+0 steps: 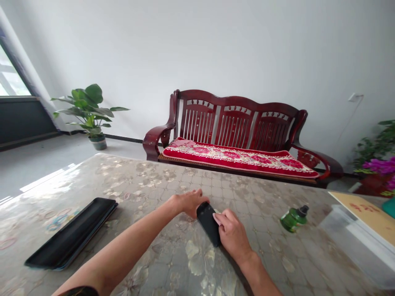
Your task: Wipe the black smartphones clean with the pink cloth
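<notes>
A black phone (209, 224) lies at a slant on the patterned tablecloth in front of me. My left hand (190, 203) reaches across to its far end, with the fingers curled around the edge there. Over the phone's right side is my right hand (233, 232), its fingers closed. At those fingertips shows a small pale pink piece (217, 219), touching or just above the phone's surface; its kind is too small to tell. The right palm hides part of the phone's right edge.
A long black folded case (72, 234) lies at left beside coloured rubber bands (58, 220). On the right stand a green pump bottle (293, 219) and a clear plastic box (354, 242) under a tan booklet (365, 209). Behind the table (148, 172) is a wooden bench (234, 119).
</notes>
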Motion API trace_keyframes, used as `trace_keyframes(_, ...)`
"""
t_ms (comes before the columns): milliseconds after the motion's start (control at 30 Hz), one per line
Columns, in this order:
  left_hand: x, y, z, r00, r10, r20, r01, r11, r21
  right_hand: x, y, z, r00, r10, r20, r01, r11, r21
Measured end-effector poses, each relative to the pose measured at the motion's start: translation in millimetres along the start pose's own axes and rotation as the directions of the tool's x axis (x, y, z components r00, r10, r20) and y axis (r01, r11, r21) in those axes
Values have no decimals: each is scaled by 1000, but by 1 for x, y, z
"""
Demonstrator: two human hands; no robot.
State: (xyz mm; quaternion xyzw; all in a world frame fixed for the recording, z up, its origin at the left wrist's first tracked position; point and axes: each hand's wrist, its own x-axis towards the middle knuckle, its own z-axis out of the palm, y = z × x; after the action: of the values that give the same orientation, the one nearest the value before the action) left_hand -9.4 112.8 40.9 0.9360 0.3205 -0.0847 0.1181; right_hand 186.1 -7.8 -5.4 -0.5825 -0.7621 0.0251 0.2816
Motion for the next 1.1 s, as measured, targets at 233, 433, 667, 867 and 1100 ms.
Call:
trace_keyframes(233,-35,23,29,945,-302,-127,277,943,-183,5,4,-15,996,87,7,-86,990,-110)
trace_keyframes(433,-43,30,42,913,-355,-199,280,902,-328,6,13,-11,992,122,17,-116,974,-193)
trace_keyframes(667,-42,23,45,909,-337,-246,235,901,-364,11,-15,9,997,-54,61,65,980,-189)
trace_keyframes(867,-43,24,44,907,-338,-251,236,902,-362,17,2,3,998,11,55,2,971,-238)
trace_keyframes(1100,-44,26,41,905,-347,-247,255,906,-338,28,-11,14,998,0,56,16,960,-280)
